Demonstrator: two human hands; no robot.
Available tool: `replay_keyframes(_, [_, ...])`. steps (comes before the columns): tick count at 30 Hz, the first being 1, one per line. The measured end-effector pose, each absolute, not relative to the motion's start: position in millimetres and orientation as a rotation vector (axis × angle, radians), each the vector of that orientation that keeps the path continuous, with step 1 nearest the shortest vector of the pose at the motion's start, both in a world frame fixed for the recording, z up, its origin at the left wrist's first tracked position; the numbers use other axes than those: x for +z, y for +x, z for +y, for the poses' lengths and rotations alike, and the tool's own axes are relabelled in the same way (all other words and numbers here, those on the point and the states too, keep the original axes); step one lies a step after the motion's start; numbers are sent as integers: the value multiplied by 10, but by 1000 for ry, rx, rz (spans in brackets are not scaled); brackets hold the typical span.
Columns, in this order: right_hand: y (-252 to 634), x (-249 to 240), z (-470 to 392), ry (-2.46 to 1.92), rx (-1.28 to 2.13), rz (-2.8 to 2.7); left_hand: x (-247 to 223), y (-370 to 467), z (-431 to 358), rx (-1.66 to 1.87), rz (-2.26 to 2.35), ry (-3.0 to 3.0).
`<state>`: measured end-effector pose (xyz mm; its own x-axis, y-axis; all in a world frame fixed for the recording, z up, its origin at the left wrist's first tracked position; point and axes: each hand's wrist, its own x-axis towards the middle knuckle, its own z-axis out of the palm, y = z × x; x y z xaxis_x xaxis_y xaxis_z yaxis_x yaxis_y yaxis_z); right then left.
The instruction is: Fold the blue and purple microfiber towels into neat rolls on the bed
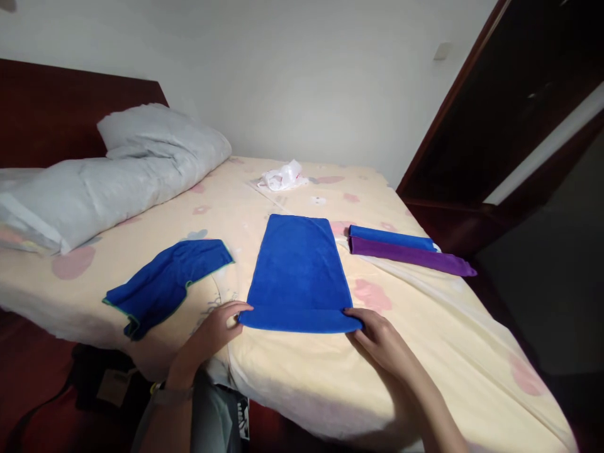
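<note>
A blue towel [302, 264] lies flat on the bed, its near edge turned over into a narrow band. My left hand [221, 327] pinches the left end of that band between thumb and fingers. At the band's right end, my right hand [376, 335] grips the cloth the same way. To the left lies a crumpled dark blue cloth [165, 283] with green edging. On the right, a rolled blue towel [391, 237] rests against a rolled purple towel [410, 254].
The bed [302, 384] has a cream patterned sheet. A grey quilt [127, 182] is heaped at the back left, near the wooden headboard [70, 113]. A white plastic bag [284, 176] sits toward the wall. Below the near edge is a black bag [89, 371].
</note>
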<state>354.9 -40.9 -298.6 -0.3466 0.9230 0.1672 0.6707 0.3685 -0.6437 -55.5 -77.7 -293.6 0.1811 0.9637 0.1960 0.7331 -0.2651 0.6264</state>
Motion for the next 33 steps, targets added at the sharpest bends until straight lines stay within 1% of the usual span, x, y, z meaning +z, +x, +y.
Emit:
replay_keyframes(7, [3446, -3002, -385, -1474, 881, -1722, -3009, -421, -636, 978, 1834, 1840])
replay_keyframes(13, [3484, -2889, -409, -1422, 894, -1660, -3045, -357, -608, 1086, 1946, 1762])
replay_keyframes(15, [3521, -2848, -434, -1433, 908, -1672, -3048, -370, -645, 1067, 1978, 1784])
replay_keyframes(19, [3549, -2872, -439, -1570, 950, -1754, -3043, -373, -710, 860, 2097, 1956])
replay_keyframes(21, [3529, -2918, -422, -1692, 893, -1777, -3055, -370, -714, 805, 2151, 2001])
replay_keyframes(24, [3478, -2970, -401, -1874, 708, -1795, -3100, -380, -693, 803, 2203, 1957])
replay_keyframes(27, [3449, -2979, -395, -1940, 542, -1806, -3123, -399, -672, 820, 2194, 1919])
replay_keyframes(30, [3482, -2931, -406, -1806, 398, -1834, -3056, -388, -677, 982, 2155, 2077])
replay_keyframes(33, [3552, -2828, -448, -1515, 324, -1941, -2929, -335, -720, 1117, 1985, 2288])
